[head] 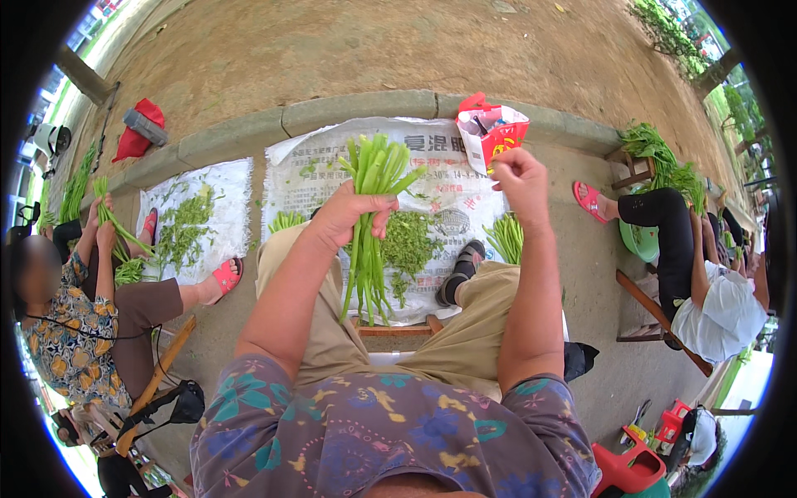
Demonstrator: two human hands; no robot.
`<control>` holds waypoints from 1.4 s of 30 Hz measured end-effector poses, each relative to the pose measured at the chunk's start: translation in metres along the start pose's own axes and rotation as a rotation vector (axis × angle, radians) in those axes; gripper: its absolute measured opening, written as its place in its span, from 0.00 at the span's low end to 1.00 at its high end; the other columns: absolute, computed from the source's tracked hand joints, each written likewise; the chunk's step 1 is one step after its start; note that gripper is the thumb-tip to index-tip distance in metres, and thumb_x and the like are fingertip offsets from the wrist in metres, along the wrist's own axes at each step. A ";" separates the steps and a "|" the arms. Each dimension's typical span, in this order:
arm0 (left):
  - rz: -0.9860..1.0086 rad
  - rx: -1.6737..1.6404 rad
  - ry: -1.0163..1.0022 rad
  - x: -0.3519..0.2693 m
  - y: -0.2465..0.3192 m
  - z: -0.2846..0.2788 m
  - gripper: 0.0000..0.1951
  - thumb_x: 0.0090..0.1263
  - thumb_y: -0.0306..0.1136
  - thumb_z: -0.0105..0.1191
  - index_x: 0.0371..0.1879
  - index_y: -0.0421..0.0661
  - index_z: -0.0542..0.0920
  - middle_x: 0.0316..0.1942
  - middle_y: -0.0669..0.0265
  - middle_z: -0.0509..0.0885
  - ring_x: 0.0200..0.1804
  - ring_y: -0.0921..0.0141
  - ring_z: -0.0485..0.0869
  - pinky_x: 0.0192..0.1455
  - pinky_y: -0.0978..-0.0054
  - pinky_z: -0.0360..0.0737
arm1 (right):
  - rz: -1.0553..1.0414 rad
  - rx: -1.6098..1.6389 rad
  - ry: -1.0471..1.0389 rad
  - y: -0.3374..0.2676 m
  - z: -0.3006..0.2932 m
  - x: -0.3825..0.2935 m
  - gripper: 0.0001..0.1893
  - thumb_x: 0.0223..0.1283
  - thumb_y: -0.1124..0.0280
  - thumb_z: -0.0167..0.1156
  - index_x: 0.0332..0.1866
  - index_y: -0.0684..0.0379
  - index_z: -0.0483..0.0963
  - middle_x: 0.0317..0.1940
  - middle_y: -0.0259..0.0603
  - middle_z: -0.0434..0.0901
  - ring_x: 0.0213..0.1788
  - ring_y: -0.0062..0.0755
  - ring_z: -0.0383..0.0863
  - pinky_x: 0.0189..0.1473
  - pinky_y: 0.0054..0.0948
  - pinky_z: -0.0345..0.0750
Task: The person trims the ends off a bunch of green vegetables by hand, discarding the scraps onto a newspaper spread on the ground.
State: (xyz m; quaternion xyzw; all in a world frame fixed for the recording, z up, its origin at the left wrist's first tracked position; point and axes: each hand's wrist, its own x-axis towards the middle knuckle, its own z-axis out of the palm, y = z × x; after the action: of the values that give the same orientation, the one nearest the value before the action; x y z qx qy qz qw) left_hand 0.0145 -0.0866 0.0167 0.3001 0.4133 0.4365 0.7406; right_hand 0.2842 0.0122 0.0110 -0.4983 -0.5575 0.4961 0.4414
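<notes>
A bunch of long green stalks (375,171), trimmed of most leaves, stands upright in the grip of my left hand (348,215). Its thin lower ends hang between my knees. My right hand (523,187) is raised with thumb and forefinger pinched together, and whatever may be between the fingertips is too small to tell. Just beyond those fingertips is a red and white plastic bag (492,134), its mouth open with small items inside. Below both hands a printed white woven sack (299,187) is spread on the ground, bearing a heap of green leaf trimmings (411,239).
More stalk bundles lie beside my right foot (507,239) and left knee (286,221). A stone kerb (355,112) runs behind the sack. At left, a person (75,324) holds stalks by another sack (233,187); another person (716,317) sits right, near a green basin (638,233).
</notes>
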 end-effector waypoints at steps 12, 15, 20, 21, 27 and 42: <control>0.035 -0.005 -0.130 0.004 -0.005 0.002 0.10 0.60 0.32 0.60 0.32 0.38 0.76 0.13 0.66 0.74 0.14 0.73 0.73 0.24 0.73 0.76 | -0.230 -0.176 -0.416 -0.017 0.040 -0.029 0.07 0.58 0.77 0.59 0.41 0.64 0.77 0.36 0.33 0.76 0.33 0.16 0.76 0.32 0.17 0.75; 0.008 0.001 -0.111 0.003 -0.004 0.005 0.11 0.59 0.32 0.61 0.32 0.38 0.76 0.14 0.66 0.74 0.15 0.73 0.73 0.24 0.73 0.76 | -0.167 -0.090 -0.412 -0.017 0.043 -0.032 0.07 0.60 0.77 0.58 0.42 0.65 0.77 0.36 0.33 0.77 0.33 0.16 0.77 0.32 0.18 0.77; -0.026 0.074 -0.072 0.002 -0.004 0.007 0.11 0.59 0.31 0.61 0.33 0.37 0.76 0.14 0.65 0.74 0.15 0.73 0.73 0.23 0.74 0.75 | -0.039 0.088 -0.435 -0.025 0.043 -0.034 0.06 0.59 0.77 0.59 0.40 0.68 0.77 0.33 0.33 0.78 0.29 0.16 0.78 0.29 0.17 0.78; -0.035 0.089 -0.061 0.002 -0.004 0.008 0.11 0.59 0.31 0.61 0.34 0.37 0.76 0.15 0.65 0.74 0.15 0.73 0.73 0.23 0.74 0.75 | -0.023 0.091 -0.436 -0.025 0.042 -0.034 0.06 0.59 0.77 0.59 0.39 0.68 0.77 0.32 0.33 0.78 0.29 0.16 0.78 0.29 0.17 0.78; -0.037 0.097 -0.071 0.001 -0.003 0.008 0.12 0.58 0.31 0.62 0.34 0.37 0.77 0.15 0.66 0.74 0.15 0.73 0.73 0.22 0.75 0.74 | -0.005 0.054 -0.445 -0.024 0.040 -0.034 0.04 0.56 0.78 0.59 0.35 0.66 0.77 0.27 0.31 0.77 0.26 0.14 0.76 0.28 0.16 0.75; -0.068 0.095 -0.061 0.004 -0.007 0.006 0.11 0.59 0.31 0.61 0.33 0.37 0.76 0.14 0.66 0.74 0.14 0.74 0.72 0.20 0.75 0.73 | -0.394 -0.396 -0.341 -0.028 0.045 -0.034 0.02 0.48 0.79 0.57 0.29 0.64 0.73 0.24 0.41 0.74 0.24 0.33 0.76 0.28 0.28 0.74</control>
State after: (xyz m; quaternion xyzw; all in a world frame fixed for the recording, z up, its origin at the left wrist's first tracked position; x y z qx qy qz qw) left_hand 0.0241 -0.0871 0.0125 0.3340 0.4209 0.3817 0.7521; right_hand 0.2405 -0.0274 0.0335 -0.3666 -0.7949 0.3592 0.3235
